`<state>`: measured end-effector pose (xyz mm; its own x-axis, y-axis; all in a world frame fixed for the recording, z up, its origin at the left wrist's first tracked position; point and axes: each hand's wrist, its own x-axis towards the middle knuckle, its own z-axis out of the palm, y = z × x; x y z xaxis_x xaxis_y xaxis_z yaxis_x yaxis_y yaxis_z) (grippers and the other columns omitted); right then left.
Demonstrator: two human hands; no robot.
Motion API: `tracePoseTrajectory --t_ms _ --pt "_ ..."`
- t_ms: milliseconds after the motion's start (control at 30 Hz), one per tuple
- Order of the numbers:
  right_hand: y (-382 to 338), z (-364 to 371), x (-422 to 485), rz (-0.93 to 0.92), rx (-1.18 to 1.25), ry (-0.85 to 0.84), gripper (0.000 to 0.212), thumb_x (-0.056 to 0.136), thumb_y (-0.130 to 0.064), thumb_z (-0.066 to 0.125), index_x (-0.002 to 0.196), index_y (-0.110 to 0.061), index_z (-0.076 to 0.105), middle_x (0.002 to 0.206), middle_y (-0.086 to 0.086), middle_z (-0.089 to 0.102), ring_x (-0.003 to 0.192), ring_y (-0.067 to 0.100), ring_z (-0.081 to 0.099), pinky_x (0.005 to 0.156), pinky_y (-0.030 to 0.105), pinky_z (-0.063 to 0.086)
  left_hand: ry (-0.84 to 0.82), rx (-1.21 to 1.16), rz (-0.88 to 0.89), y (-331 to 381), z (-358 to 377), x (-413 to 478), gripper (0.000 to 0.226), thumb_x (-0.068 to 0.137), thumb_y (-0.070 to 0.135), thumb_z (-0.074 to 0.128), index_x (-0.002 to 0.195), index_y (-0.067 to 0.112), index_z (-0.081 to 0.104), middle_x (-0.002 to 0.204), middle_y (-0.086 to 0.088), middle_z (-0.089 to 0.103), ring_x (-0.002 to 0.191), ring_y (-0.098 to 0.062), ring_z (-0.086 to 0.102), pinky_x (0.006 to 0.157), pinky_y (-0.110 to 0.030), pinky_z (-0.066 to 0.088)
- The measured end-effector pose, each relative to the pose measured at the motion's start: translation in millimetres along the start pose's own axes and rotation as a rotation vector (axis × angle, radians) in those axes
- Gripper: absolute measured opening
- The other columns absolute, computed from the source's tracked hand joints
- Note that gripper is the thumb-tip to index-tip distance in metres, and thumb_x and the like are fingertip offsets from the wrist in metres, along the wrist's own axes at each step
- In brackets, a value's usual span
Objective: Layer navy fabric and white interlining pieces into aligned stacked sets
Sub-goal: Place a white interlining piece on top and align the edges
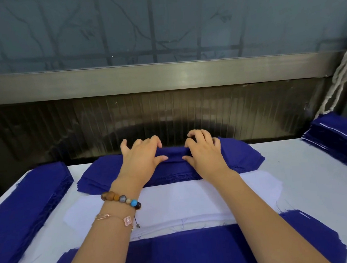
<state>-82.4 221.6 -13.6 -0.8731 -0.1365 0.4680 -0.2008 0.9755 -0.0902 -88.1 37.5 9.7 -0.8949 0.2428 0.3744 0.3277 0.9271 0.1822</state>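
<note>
We are reaching both arms across the table (pixel 307 185) to the far navy stack (pixel 244 157), which is lying along the table's far edge. Our left hand (pixel 141 157) and right hand (pixel 204 152) are sitting near each other at the middle of that stack, fingers curled. Each is pinching the top navy piece (pixel 173 153) between thumb and fingertips, so the cloth is bunching into a small ridge between the hands. The white interlining stack (pixel 183 200) is lying just nearer to us, beside the far navy stack and under our forearms. Another navy stack (pixel 197 250) is lying closest to us. More navy piles are resting at the left edge (pixel 25 203) and the right edge (pixel 337 140). We are wearing a beaded bracelet (pixel 121 198) and a thin chain bracelet (pixel 115 217) on the left wrist.
</note>
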Motion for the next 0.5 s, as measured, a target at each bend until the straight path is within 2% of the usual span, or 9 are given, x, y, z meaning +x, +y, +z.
tracePoseTrajectory --t_ms 67,167,300,400,500 --pt "8.9 -8.0 2.6 -0.015 0.034 -0.051 0.027 0.092 -0.02 0.053 0.12 -0.024 0.051 0.134 -0.004 0.043 0.132 0.018 0.028 0.11 0.043 0.021 -0.077 0.057 -0.022 -13.3 -8.1 1.8 0.012 0.097 0.032 0.051 0.108 0.034 0.054 0.108 0.011 0.056 0.116 -0.015 0.045 0.116 -0.058 0.006" --pt "24.0 -18.4 2.6 0.049 0.123 -0.154 0.038 0.087 -0.006 0.05 0.12 -0.026 0.049 0.125 -0.005 0.053 0.128 0.019 0.034 0.111 0.046 0.016 -0.154 0.074 -0.102 -30.3 -14.7 2.0 0.021 0.099 0.017 0.047 0.105 0.035 0.057 0.111 0.009 0.052 0.119 -0.017 0.042 0.115 -0.062 0.005" --pt "44.3 -19.8 1.2 0.133 0.005 -0.188 0.043 0.09 -0.01 0.05 0.129 -0.027 0.047 0.126 -0.002 0.052 0.127 0.022 0.033 0.11 0.048 0.018 -0.17 0.055 -0.197 -41.5 -12.6 -1.5 0.025 0.099 0.013 0.045 0.113 0.031 0.054 0.111 0.006 0.05 0.119 -0.02 0.045 0.114 -0.063 0.01" --pt "58.2 -21.7 0.2 0.216 -0.022 -0.191 0.044 0.09 -0.01 0.05 0.13 -0.027 0.048 0.127 0.0 0.05 0.128 0.023 0.032 0.11 0.049 0.019 -0.175 0.076 -0.316 -48.0 -12.2 -6.4 0.041 0.093 0.002 0.045 0.123 0.029 0.051 0.123 -0.002 0.048 0.124 -0.027 0.041 0.112 -0.066 0.013" --pt "72.0 -24.7 -3.2 0.328 -0.04 -0.159 0.043 0.088 -0.008 0.047 0.126 -0.028 0.053 0.124 0.001 0.051 0.126 0.024 0.033 0.106 0.047 0.022 -0.177 0.108 -0.425 -55.0 -17.0 -10.0 0.043 0.093 0.005 0.044 0.129 0.027 0.049 0.133 -0.007 0.043 0.131 -0.031 0.033 0.11 -0.068 0.011"
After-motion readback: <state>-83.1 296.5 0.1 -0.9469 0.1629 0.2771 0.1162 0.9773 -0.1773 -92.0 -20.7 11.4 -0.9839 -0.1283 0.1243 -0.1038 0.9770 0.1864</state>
